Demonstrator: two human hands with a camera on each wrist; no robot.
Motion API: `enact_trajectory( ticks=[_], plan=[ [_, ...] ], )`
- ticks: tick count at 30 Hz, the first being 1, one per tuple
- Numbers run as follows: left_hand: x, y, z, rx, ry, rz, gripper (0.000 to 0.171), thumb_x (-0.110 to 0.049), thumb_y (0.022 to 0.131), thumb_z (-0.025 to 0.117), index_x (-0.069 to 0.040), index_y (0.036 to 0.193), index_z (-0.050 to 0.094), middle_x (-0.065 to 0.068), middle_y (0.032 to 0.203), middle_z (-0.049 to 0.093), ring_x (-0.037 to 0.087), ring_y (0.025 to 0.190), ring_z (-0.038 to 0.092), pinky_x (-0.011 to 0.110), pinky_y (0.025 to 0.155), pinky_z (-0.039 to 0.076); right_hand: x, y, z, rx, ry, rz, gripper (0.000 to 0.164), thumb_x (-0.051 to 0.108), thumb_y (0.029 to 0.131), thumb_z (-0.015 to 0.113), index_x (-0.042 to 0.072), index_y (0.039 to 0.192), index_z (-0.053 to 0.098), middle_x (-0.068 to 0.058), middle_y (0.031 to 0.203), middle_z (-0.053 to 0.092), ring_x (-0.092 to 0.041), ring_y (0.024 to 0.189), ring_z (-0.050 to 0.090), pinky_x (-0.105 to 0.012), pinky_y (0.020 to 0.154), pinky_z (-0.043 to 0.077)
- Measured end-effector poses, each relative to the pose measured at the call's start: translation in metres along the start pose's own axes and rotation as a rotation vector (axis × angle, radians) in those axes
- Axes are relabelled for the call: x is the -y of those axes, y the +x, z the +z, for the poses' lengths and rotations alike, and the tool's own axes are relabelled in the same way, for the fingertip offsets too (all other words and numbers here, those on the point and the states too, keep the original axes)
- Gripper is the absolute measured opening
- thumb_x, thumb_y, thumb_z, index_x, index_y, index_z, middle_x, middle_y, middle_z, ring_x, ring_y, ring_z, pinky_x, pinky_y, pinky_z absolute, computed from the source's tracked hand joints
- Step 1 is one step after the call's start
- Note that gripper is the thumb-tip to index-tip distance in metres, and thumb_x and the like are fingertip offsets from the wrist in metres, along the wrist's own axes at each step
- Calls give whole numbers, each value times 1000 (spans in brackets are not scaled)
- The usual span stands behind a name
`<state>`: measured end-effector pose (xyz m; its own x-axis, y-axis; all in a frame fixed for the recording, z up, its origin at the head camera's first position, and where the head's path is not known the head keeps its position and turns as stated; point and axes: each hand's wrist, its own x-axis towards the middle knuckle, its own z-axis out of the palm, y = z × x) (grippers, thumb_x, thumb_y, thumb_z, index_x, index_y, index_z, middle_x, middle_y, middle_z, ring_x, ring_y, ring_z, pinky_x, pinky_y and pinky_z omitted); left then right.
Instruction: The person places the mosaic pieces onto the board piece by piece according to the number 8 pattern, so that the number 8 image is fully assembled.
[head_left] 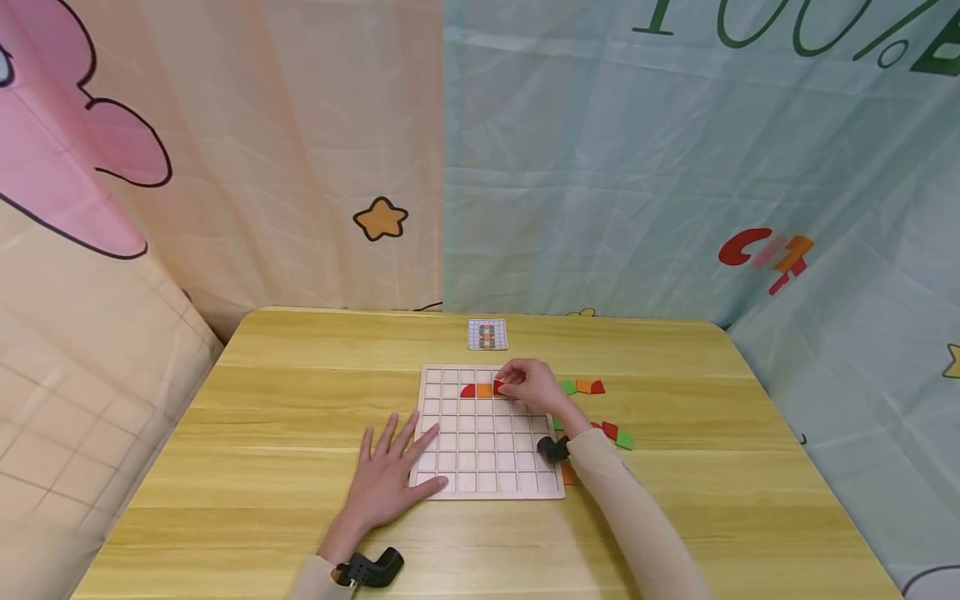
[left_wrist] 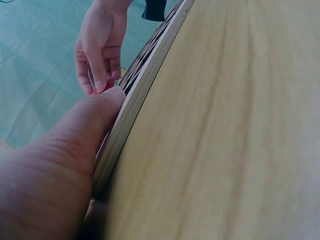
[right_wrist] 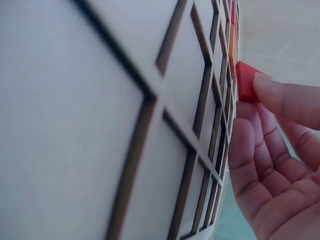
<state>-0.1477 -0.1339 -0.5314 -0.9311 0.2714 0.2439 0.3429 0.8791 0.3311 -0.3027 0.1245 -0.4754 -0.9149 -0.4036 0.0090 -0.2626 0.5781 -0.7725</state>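
A wooden grid board (head_left: pixel 467 460) lies on the table. In one of its upper rows sit a red quarter-round tile (head_left: pixel 468 391) and, beside it, an orange square tile (head_left: pixel 484 390). My right hand (head_left: pixel 534 387) pinches another red tile (right_wrist: pixel 246 81) between thumb and fingers, just right of the orange one; whether it touches the cell floor I cannot tell. My left hand (head_left: pixel 390 477) lies spread over the board's lower left edge, thumb and fingertips on the board. In the left wrist view its thumb (left_wrist: pixel 85 120) rests along the board's rim.
A small pattern card (head_left: pixel 487 334) lies behind the board. Right of the board are loose tiles: green (head_left: pixel 568 387), orange (head_left: pixel 583 386), red (head_left: pixel 610 430) and green (head_left: pixel 624 439), some partly hidden by the right arm. Printed curtains (head_left: pixel 315 167) hang behind the wooden table (head_left: pixel 300 375).
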Motion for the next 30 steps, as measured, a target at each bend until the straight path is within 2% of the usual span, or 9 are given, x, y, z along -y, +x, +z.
enact_trajectory(
  ticks=[16,22,30],
  plan=[
    [0,0,-3,-3,12,11,77,-68,84,52,-27,147,37,9,155,22,38,140,12,61,108,-2,2,4,1,29,-2,104,6,4,82,74,6,85,70,-2,77,62,-17,70,55,-27,65,48],
    [0,0,-2,-5,13,13,77,-68,84,51,-27,147,37,9,155,22,38,140,12,61,108,-2,0,5,1,25,-23,149,6,9,82,75,7,83,69,-1,76,62,-17,68,53,-27,62,46],
    [0,0,-1,-8,4,6,77,-68,84,52,-27,147,38,9,155,22,37,141,12,61,108,-2,3,3,2,2,-74,138,5,12,81,76,9,81,73,1,78,65,-16,70,54,-28,63,46]
  ],
)
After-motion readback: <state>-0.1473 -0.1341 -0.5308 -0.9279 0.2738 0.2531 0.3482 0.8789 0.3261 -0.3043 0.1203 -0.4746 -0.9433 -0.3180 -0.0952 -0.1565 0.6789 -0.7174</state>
